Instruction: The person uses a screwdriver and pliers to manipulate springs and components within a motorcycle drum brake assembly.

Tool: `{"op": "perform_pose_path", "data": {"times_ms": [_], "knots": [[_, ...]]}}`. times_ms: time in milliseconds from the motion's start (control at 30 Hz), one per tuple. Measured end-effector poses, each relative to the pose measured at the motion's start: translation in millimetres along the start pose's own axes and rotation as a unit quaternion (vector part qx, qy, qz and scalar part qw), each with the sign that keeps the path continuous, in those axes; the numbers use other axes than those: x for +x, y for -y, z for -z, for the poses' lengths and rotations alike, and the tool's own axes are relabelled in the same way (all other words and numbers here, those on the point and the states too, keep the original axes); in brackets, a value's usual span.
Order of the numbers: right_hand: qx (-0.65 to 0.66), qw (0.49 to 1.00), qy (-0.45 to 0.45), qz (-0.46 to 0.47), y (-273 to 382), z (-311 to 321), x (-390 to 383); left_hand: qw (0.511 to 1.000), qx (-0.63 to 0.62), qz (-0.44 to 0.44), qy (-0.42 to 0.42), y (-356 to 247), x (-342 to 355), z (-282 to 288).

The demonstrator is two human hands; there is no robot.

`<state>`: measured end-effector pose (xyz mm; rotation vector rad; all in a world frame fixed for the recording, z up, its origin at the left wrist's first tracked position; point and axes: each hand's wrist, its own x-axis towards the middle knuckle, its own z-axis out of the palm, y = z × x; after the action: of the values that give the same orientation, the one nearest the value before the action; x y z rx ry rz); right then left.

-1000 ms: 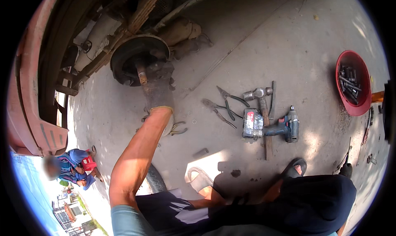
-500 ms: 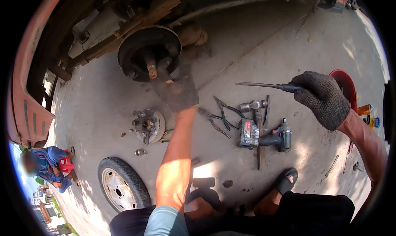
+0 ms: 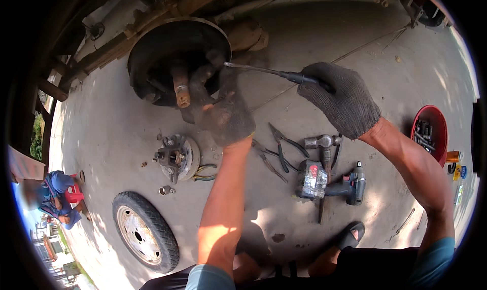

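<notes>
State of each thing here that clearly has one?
Right hand, closed on screwdriver
Screwdriver, held, tip pointing left
Left hand, gloved, grip unclear
Wheel, lying loose on ground
Hammer, lying, handle partly covered
Power driver, lying across hammer handle
Pliers beside hammer, handles spread
Red container, holding metal parts

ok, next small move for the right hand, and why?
Probably ease the screwdriver left, toward the left hand at the brake: the right hand grips it by the handle, its tip points left at the brake's right edge, and the left hand is by the lower right. Whether the tip touches is unclear.
</notes>
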<state>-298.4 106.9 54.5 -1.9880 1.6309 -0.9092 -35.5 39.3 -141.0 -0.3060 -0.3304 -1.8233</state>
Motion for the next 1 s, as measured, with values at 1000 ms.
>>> {"op": "perform_pose_path", "data": {"times_ms": [1000], "knots": [[0.108, 0.99, -0.042, 0.076, 22.3, -64.7, 19.0, 0.999, 0.031, -0.003, -0.023, 4.4, -9.0, 3.8]]}}
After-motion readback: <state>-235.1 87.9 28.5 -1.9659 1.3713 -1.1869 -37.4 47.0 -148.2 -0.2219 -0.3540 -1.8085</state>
